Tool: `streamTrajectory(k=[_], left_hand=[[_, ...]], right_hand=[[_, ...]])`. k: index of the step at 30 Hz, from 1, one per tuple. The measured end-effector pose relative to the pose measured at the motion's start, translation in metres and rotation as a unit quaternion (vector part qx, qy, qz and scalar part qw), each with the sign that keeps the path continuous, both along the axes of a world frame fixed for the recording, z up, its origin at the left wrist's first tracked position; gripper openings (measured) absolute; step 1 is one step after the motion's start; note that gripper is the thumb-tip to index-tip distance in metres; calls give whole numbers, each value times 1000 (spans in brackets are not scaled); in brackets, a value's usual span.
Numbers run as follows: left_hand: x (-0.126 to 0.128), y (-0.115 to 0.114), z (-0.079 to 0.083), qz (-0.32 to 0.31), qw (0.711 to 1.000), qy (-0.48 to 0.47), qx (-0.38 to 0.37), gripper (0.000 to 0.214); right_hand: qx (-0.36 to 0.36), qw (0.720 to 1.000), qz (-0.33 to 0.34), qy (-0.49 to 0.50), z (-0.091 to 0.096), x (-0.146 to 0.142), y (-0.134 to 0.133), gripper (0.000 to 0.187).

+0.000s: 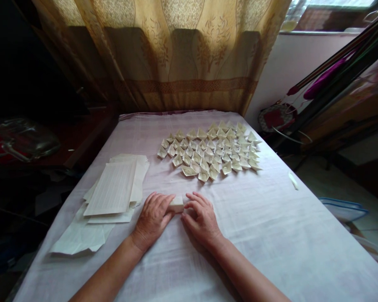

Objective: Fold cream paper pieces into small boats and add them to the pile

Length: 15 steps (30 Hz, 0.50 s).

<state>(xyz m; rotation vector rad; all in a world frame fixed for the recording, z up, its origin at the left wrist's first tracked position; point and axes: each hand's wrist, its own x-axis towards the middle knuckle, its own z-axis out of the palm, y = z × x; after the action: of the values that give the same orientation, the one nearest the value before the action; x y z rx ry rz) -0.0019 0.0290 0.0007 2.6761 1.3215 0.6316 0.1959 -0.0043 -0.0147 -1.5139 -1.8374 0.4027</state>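
A small off-white block, perhaps a stack of paper pieces (176,204), rests on the cloth-covered table (258,235). My left hand (154,213) grips its left end, fingers over the far side and thumb along the near side. At the right end of the block, my right hand (203,216) has its fingers curved and apart; whether the fingertips touch the block I cannot tell. Beyond both hands stand many folded paper boats (204,153), crowded together in uneven rows. A pile of lined paper sheets (113,188) lies left of my left hand.
A crumpled sheet (78,239) sticks out from under the pile toward the near left. A small white object (292,181) lies by the table's right edge. A patterned curtain (189,54) hangs behind the table. Bags (279,117) are beyond the right side.
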Motion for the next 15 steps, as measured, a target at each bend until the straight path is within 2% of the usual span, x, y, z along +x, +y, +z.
streamTrajectory(k=[3, 8, 11, 15], left_hand=[[5, 3, 7, -24, 999, -6, 22, 25], [10, 12, 9, -79, 994, -46, 58, 18], [10, 18, 5, -105, 992, -39, 65, 16], [7, 21, 3, -116, 992, -8, 57, 13]], right_hand=[[49, 999, 13, -9, 3, -1, -2, 14], [118, 990, 9, -77, 6, 2, -2, 29], [98, 988, -8, -116, 7, 8, 0, 33], [44, 989, -7, -140, 10, 14, 0, 24]])
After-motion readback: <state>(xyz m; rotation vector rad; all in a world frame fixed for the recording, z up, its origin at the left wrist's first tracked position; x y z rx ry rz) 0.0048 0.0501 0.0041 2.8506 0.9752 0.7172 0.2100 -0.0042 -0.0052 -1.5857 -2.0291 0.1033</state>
